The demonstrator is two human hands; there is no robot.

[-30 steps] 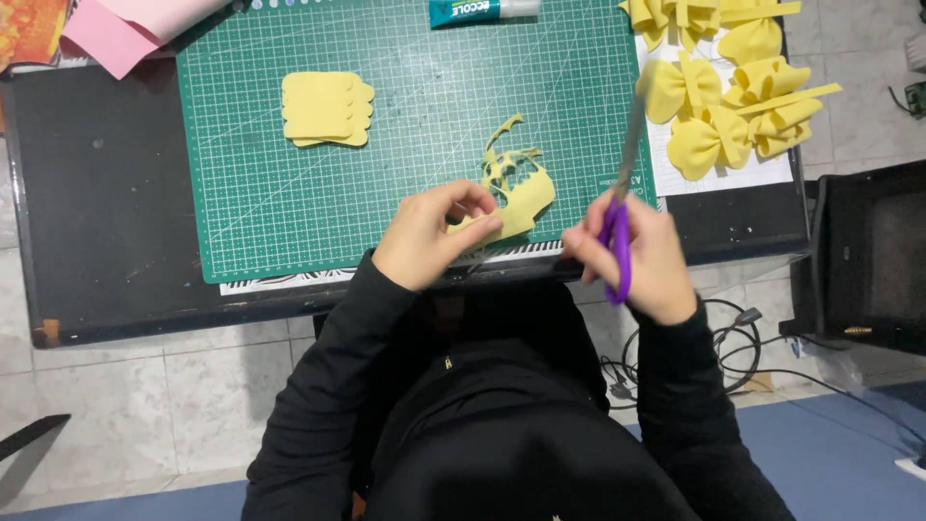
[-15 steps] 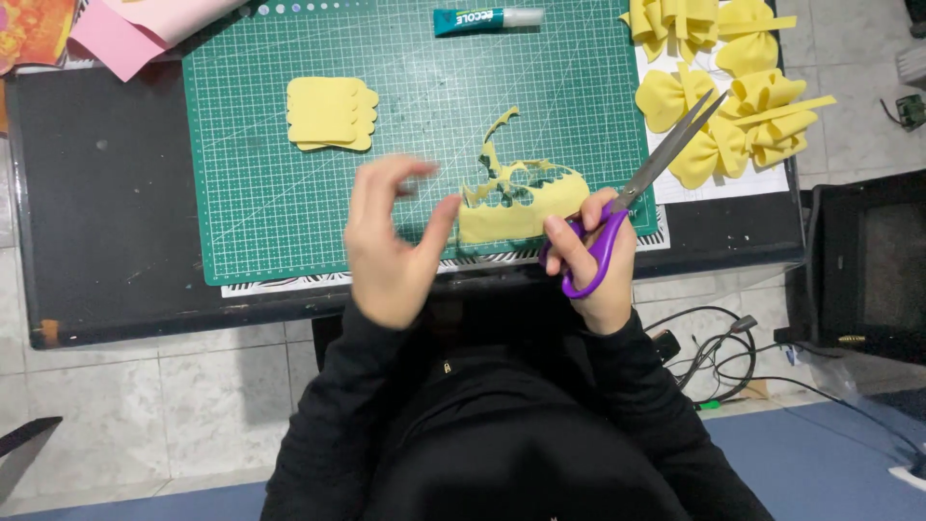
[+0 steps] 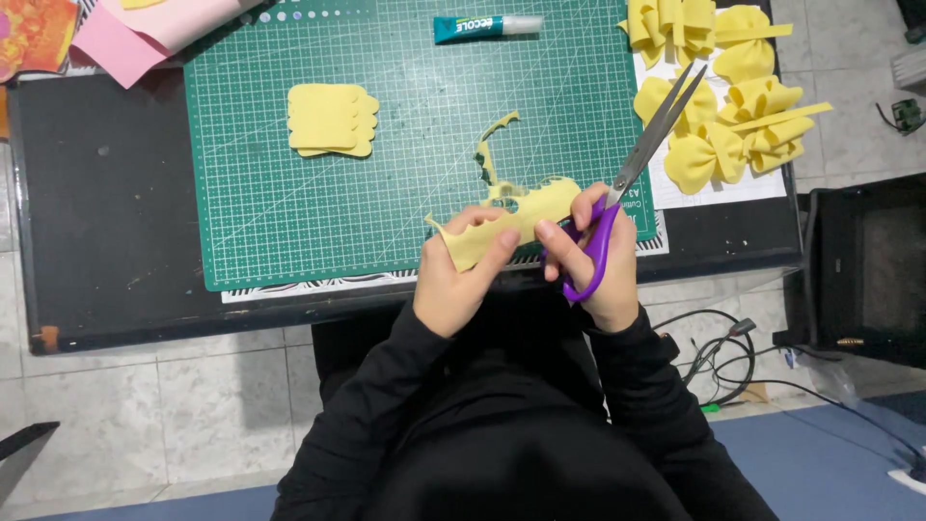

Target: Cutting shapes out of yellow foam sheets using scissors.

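Observation:
My left hand [image 3: 459, 270] pinches the left end of a ragged yellow foam strip [image 3: 516, 214] above the near edge of a green cutting mat [image 3: 415, 145]. My right hand [image 3: 596, 253] grips purple-handled scissors [image 3: 632, 174], whose shut blades point up and to the right; its fingertips also touch the strip's right end. A thin curled offcut rises from the strip. A stack of cut yellow foam shapes [image 3: 330, 120] lies on the mat's upper left.
A glue tube [image 3: 487, 26] lies at the mat's top. Yellow foam bows [image 3: 723, 106] sit on white paper at the right. Pink sheets [image 3: 145, 29] lie top left. The black table edge [image 3: 193, 318] is near me; a black box [image 3: 863, 270] and cables [image 3: 723, 347] stand right.
My left hand, open half a second ago, has closed on the strip's left end. The scissors stayed tilted to the upper right, after standing more upright a second ago.

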